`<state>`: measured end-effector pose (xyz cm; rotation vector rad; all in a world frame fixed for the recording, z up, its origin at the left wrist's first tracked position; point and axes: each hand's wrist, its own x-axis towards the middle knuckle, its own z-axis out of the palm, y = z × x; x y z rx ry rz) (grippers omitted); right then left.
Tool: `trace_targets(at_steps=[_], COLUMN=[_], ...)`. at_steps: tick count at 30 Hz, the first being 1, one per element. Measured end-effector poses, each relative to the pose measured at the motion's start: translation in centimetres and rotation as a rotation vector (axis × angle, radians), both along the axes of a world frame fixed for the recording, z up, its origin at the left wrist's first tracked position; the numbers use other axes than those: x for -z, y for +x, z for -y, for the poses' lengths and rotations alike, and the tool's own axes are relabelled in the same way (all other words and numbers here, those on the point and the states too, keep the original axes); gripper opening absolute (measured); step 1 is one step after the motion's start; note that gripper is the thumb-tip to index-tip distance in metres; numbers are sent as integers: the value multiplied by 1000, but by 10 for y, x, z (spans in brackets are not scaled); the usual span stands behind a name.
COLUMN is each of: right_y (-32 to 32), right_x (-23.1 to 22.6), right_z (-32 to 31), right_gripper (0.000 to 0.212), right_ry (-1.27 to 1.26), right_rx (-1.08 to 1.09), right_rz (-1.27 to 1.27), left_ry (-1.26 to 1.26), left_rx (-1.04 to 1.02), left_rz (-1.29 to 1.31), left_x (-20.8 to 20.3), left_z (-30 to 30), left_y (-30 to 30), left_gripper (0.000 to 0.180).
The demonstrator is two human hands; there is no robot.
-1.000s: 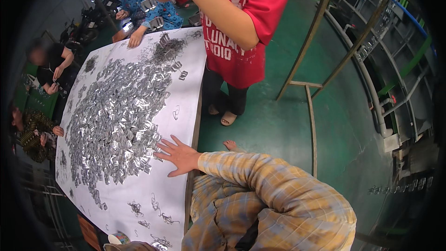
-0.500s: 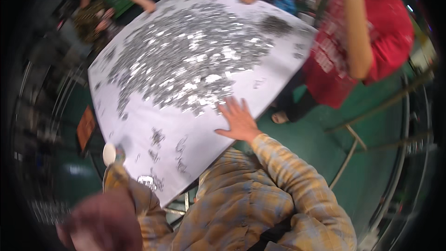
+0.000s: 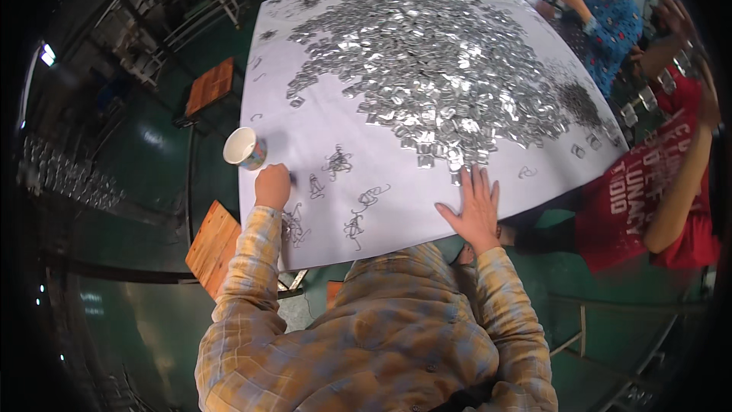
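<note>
In the head view, the hands are apart: the left hand (image 3: 273, 186) curls into a fist at the table's left edge, its contents hidden; the right hand (image 3: 477, 214) lies palm down, fingers spread. Its fingertips reach the lower edge of the shiny metal pieces (image 3: 450, 69), heaped across upper centre. Wire hooks (image 3: 336, 162) lie between the hands on the white tabletop (image 3: 320, 126). A paper cup (image 3: 255, 154) stands beside the fist; a red-shirted person (image 3: 648, 198) is at right.

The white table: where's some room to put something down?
Try the bare patch between the wire hooks and the right hand, or between the cup and the silver pieces. It's crowded where those pieces pile up, and beside the left hand.
</note>
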<state>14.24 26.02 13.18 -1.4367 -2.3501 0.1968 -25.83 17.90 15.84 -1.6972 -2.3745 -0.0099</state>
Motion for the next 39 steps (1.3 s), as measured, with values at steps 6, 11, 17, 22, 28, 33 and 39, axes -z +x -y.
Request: trace_targets(at_steps=[6,11,17,22,28,33,39], right_y=[-3,-18,-19,-15,1,6,2], right_x=[2,-1,0,-4,-17,-13,-44], right_z=[-12,-22,-25,-21,-19,-13,11], right_gripper=[74,51,38,38,32,27,30], right_ry=[36,23,33,-58,-280,-533,-567], right_rx=[129,199,132,210,261,161,1], right_rz=[-204,-278,-206,-356,-305,-658,-1040], left_ry=[-54,136,37,11,214,341,177], left_rx=[-36,-78,-66,-21,75,489,801], left_rz=[-106,-130,-154,-152,256,1254,1438], left_x=[1,16,15,9,-15,-35,-49], left_z=[-14,-12,-10,-13,-27,-42,-48], left_y=[11,-3,0,-4,27,143,214], left_gripper=[11,10,11,9,5,3,7])
